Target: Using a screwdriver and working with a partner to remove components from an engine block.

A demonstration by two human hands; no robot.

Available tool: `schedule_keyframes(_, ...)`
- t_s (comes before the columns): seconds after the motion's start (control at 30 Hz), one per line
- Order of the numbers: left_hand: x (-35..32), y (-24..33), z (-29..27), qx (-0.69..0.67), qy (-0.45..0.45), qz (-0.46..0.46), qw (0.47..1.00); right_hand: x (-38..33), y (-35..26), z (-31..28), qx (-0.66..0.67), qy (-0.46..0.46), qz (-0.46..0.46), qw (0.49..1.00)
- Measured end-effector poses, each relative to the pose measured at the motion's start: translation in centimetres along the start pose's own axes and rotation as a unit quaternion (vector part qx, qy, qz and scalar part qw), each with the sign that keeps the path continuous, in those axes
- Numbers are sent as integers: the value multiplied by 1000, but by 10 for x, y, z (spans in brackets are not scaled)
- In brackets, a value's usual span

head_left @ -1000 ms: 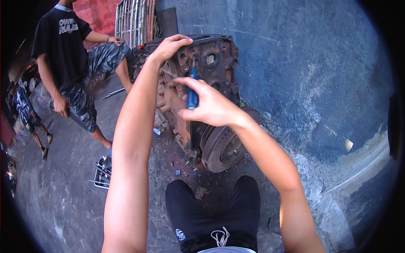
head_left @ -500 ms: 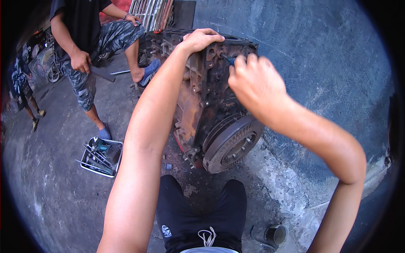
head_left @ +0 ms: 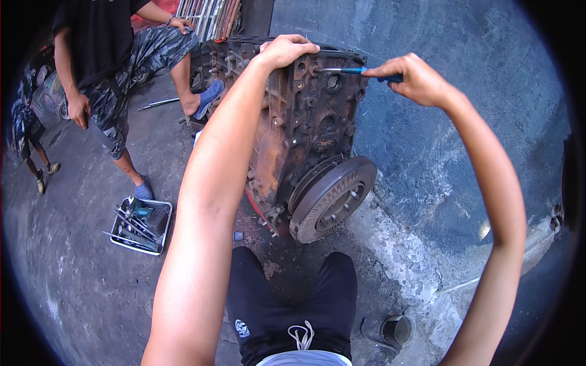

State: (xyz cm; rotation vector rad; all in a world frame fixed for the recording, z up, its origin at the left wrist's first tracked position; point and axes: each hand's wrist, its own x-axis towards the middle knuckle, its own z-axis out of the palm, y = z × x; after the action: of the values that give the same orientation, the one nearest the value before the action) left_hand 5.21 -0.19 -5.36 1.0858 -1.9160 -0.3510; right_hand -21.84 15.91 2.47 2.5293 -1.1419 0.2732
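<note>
A rusty brown engine block stands upright before me, with a large dark pulley wheel at its lower near end. My left hand lies on its top edge, fingers stretched out and holding nothing. In my right hand, off the block's upper right, is a blue-handled screwdriver. Its thin metal shaft points left, and the tip meets the block's end face beside a round hole. The fingers wrap the handle, hiding part of it.
A white tray of tools sits on the concrete floor at left. Behind it stands a co-worker with one foot raised near the block, a flat dark tool in hand. A blue-grey wall rises at right; a small metal can is near my legs.
My right hand has swung out to the right and turned, so the screwdriver's shaft now shows. My left hand keeps its place on the block. The co-worker's hand with the flat tool has lowered.
</note>
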Motion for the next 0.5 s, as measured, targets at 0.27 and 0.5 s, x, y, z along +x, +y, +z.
schedule_keyframes(0.27, -3, 13, 2, -10, 15, -6, 1000, -58, -31, 136, 369, 143, 133, 909)
schedule_keyframes(0.5, -4, 2, -2, -43, 12, 1, 999, -44, -97, 70, -174, 53, 160, 970)
